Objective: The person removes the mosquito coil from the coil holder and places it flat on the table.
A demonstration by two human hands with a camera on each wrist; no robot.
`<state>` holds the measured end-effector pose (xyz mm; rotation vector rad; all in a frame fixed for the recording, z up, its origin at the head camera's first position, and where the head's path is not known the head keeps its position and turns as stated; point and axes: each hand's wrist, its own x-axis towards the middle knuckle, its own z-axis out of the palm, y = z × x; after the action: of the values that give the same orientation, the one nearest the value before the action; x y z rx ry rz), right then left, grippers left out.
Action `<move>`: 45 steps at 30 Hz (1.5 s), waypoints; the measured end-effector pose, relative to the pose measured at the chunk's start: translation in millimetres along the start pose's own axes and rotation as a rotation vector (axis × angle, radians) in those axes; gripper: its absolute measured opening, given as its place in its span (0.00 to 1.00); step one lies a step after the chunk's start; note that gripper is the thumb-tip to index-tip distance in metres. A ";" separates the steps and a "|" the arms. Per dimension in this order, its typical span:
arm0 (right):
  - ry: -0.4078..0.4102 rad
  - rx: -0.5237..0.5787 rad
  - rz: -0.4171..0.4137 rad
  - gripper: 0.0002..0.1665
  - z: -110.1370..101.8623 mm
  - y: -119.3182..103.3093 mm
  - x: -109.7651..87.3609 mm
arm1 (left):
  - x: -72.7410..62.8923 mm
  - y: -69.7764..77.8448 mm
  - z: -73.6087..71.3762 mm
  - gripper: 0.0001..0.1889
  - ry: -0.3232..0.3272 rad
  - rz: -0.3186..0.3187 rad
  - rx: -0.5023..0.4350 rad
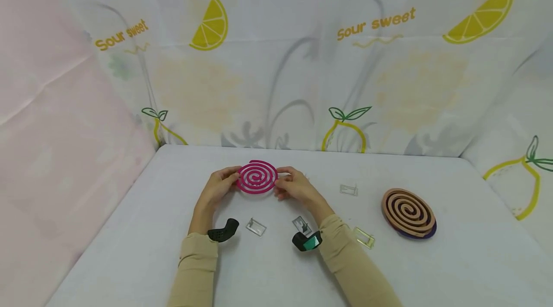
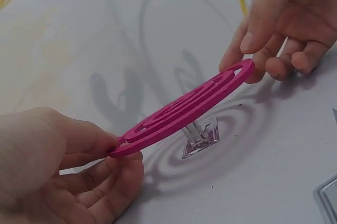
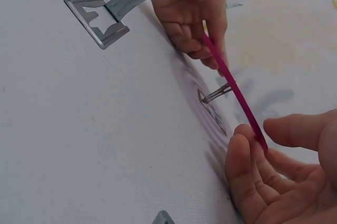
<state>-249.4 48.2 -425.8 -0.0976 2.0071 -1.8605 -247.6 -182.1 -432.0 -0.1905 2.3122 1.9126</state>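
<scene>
A pink mosquito coil (image 1: pixel 258 177) is tilted over a small metal coil stand (image 2: pixel 204 138), whose upright prong reaches its underside in the left wrist view. My left hand (image 1: pixel 221 185) pinches the coil's left edge between thumb and fingers. At the opposite edge, my right hand (image 1: pixel 295 185) has its thumb above the rim and its fingers below, as the right wrist view shows. The coil's shadow rings fall on the white table around the stand.
Several other coil stands lie around: one (image 1: pixel 257 226) between the forearms, one (image 1: pixel 301 224) by the right wrist, a yellowish one (image 1: pixel 364 238) and another (image 1: pixel 348 190) farther right. A tan coil (image 1: pixel 408 212) rests on a dark purple one (image 1: pixel 421 236). A printed cloth (image 1: pixel 268 81) hangs behind the table.
</scene>
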 end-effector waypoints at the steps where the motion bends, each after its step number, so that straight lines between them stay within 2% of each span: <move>1: -0.001 -0.005 -0.007 0.26 0.7 -0.4 -0.4 | -0.1 -0.3 -0.2 0.19 -0.001 0.001 0.001; 16: -0.014 -0.065 -0.002 0.29 1.5 0.7 -1.5 | -1.6 -1.5 -3.7 0.19 -0.022 0.025 -0.009; 25: -0.027 -0.050 -0.021 0.28 -0.6 0.4 -1.4 | -0.4 1.0 -4.1 0.19 -0.010 0.057 0.018; 29: -0.034 -0.059 -0.021 0.28 -1.4 0.9 -2.7 | 0.0 0.3 -2.8 0.19 0.016 0.050 -0.004; 37: -0.051 -0.094 -0.012 0.27 -1.8 -2.7 -6.5 | -1.7 2.1 -3.4 0.18 0.007 0.074 -0.048; 45: -0.055 -0.126 -0.076 0.27 -3.6 -14.4 -13.7 | -5.2 11.4 -5.0 0.18 0.010 0.081 -0.056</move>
<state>-241.1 54.3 -408.4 -0.2609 2.1087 -1.7551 -244.7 -184.8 -419.2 -0.1131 2.3084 2.0199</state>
